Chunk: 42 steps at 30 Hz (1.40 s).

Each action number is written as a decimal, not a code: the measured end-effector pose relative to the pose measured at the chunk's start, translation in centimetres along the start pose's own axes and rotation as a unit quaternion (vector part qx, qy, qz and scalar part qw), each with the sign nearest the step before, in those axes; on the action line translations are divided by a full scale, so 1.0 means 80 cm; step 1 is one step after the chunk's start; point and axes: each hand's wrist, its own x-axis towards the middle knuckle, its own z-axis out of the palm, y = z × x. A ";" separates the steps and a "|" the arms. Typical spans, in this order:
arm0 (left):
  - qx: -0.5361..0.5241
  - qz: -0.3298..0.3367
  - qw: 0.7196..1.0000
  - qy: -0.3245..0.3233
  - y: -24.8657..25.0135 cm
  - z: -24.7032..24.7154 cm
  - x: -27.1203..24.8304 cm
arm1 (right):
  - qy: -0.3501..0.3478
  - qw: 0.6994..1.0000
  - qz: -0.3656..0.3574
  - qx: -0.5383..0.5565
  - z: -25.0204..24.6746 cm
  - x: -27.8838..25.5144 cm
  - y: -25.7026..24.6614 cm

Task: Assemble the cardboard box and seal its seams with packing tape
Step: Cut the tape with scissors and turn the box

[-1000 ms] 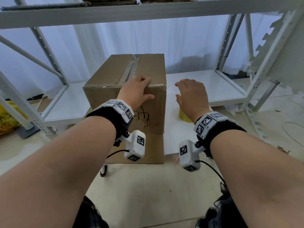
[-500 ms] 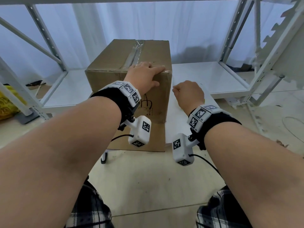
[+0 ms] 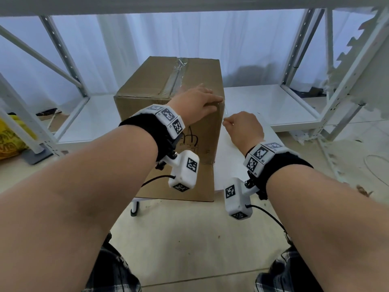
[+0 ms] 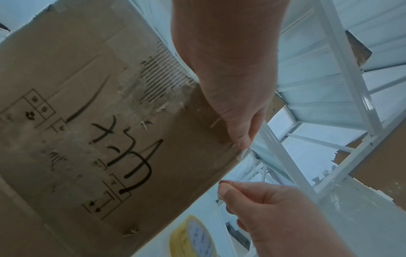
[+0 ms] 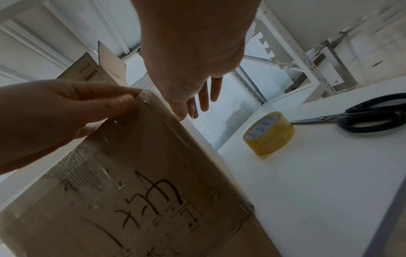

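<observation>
From my head camera I see a brown cardboard box (image 3: 168, 106) standing upright on a white table (image 3: 242, 157), with a strip of clear tape along its closed top seam. My left hand (image 3: 195, 106) lies flat on the near right corner of the box top, fingers straight and pressing down. My right hand (image 3: 244, 128) sits just beside the box's right edge with its fingers curled.

The left wrist camera shows what the head view hides: my right thumb and forefinger pinch the loose end of a clear tape strip (image 4: 248, 160) that runs from the box corner to that hand. It also shows black handwriting and printed symbols on the box's front face.

The right wrist camera shows things that my right arm covers in the head view: a yellow tape roll (image 5: 269, 133) lying flat on the table to the right of the box, and black-handled scissors (image 5: 362, 115) just beyond it.

A white metal shelving frame (image 3: 299, 60) surrounds the table, with pale curtains behind. A yellow bag (image 3: 10, 140) lies on the floor at far left.
</observation>
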 end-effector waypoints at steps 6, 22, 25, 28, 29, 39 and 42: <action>-0.147 -0.015 0.988 0.042 -0.006 -0.002 0.005 | -0.012 0.999 0.005 0.052 -0.004 -0.003 0.001; -0.161 -0.015 0.986 0.045 -0.009 0.003 0.001 | 0.023 0.998 0.019 -0.061 0.003 -0.006 -0.001; -0.156 -0.015 0.987 0.049 -0.010 0.004 0.001 | 0.014 0.998 0.031 -0.048 0.009 -0.006 -0.011; -0.155 -0.013 0.987 0.050 -0.012 0.005 0.000 | 0.014 0.999 0.016 -0.039 0.012 -0.008 -0.020; -0.155 -0.012 0.987 0.050 -0.013 0.004 0.000 | 0.014 0.999 0.013 -0.036 0.012 -0.008 -0.020; -0.147 -0.015 0.987 0.063 -0.013 0.005 0.005 | -0.075 0.994 -0.044 0.067 0.000 -0.008 -0.006; -0.145 -0.015 0.986 0.081 -0.011 0.007 0.005 | -0.017 0.983 -0.035 0.181 -0.015 -0.002 0.005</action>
